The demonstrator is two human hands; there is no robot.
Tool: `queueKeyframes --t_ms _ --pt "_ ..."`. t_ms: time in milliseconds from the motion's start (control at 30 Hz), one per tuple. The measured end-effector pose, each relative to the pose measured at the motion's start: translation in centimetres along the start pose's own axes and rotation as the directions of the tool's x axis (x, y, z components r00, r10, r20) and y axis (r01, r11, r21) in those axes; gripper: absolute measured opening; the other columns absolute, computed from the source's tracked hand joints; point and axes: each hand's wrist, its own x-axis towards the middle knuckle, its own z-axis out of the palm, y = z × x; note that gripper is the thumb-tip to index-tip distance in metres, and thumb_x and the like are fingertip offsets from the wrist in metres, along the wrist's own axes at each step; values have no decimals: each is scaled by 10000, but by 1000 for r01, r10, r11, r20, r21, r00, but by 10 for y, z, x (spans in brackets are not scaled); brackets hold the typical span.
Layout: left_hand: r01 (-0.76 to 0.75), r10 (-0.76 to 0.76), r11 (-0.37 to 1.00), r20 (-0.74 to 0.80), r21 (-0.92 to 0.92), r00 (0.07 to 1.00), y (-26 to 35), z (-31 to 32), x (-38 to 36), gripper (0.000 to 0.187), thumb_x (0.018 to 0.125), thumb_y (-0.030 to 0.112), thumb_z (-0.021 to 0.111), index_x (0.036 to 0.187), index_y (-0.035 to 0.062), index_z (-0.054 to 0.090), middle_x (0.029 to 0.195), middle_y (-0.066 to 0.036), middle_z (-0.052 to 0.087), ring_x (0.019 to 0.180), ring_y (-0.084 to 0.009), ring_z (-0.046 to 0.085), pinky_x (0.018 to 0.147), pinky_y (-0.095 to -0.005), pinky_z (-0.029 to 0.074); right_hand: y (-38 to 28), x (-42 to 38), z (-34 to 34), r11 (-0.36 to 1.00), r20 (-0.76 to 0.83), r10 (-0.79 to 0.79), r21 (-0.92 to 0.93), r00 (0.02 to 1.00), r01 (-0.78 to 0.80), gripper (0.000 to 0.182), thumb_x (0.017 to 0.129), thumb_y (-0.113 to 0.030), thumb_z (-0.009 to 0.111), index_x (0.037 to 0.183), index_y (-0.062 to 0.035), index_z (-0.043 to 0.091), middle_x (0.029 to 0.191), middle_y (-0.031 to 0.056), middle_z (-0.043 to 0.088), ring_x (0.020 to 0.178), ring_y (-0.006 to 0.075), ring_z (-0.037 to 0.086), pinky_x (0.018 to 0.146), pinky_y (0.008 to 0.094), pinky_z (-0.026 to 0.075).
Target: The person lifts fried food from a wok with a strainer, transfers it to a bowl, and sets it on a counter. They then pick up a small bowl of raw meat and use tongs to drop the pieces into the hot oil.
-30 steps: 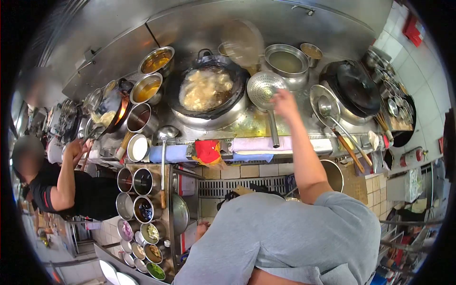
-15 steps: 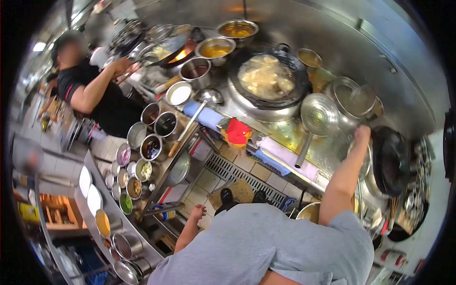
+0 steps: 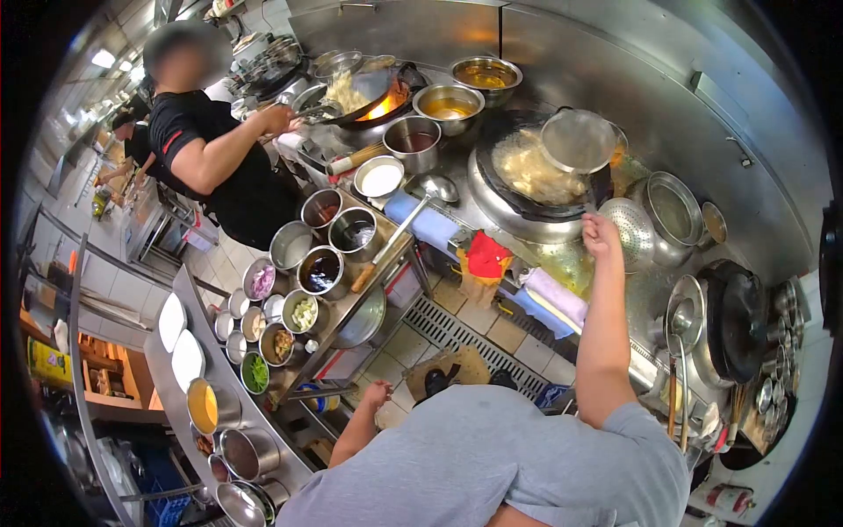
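Note:
My right hand [image 3: 601, 235] is closed around the handle of a round mesh strainer [image 3: 578, 140]. The strainer is above the right part of a wok [image 3: 599, 186] where pale food [image 3: 527, 167] bubbles in oil. Just right of the hand lies a perforated skimmer [image 3: 630, 233] on the stove top, its handle hidden by my hand and arm. My left hand [image 3: 378, 393] hangs low by my side, away from the counter, its fingers loosely curled and apart with nothing visible in them.
Left, a person in black [image 3: 224, 167] works a flaming wok [image 3: 391, 97]. Bowls of oil [image 3: 448, 105] stand behind. Pots of sauces and chopped ingredients [image 3: 320, 270] crowd the left counter. A ladle [image 3: 435, 188] lies near the front edge. A second wok [image 3: 733, 321] stands at right.
My right hand has moved left and brought the mesh strainer from above the pot at the right to above the bubbling wok. The view has shifted slightly. My left hand still hangs low.

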Motion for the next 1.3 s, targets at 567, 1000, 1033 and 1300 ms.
queueKeyframes --t_ms 567,1000,1033,1300 --pt "-212 -32 618 293 757 955 23 -64 0 205 808 209 486 842 76 638 717 -126 640 567 -172 583 493 -328 442 48 -243 -163 777 -179 -621 -266 763 570 96 805 -22 486 856 -103 472 645 -9 450 427 52 386 348 174 292" --pt "-441 232 432 376 787 897 36 0 70 227 748 292 581 830 95 659 829 -121 641 806 -241 615 702 -342 471 57 -194 -141 -49 3 -922 -993 387 -109 229 826 -138 473 1006 -25 558 826 219 589 786 350 584 679 432 444" --pt "-393 199 431 339 812 919 47 8 60 228 750 299 583 828 98 658 830 -119 641 810 -240 615 705 -339 469 57 -184 -148 -50 7 -920 -994 391 -102 229 826 -138 473 1006 -25 558 826 219 589 786 350 584 679 432 444" --pt "-359 252 596 257 718 933 58 18 31 196 774 273 571 845 105 645 649 -73 589 538 -155 540 496 -312 438 23 -194 -79 -14 73 -868 -992 490 123 238 807 -86 448 1021 -17 526 829 244 574 805 401 554 675 459 429"
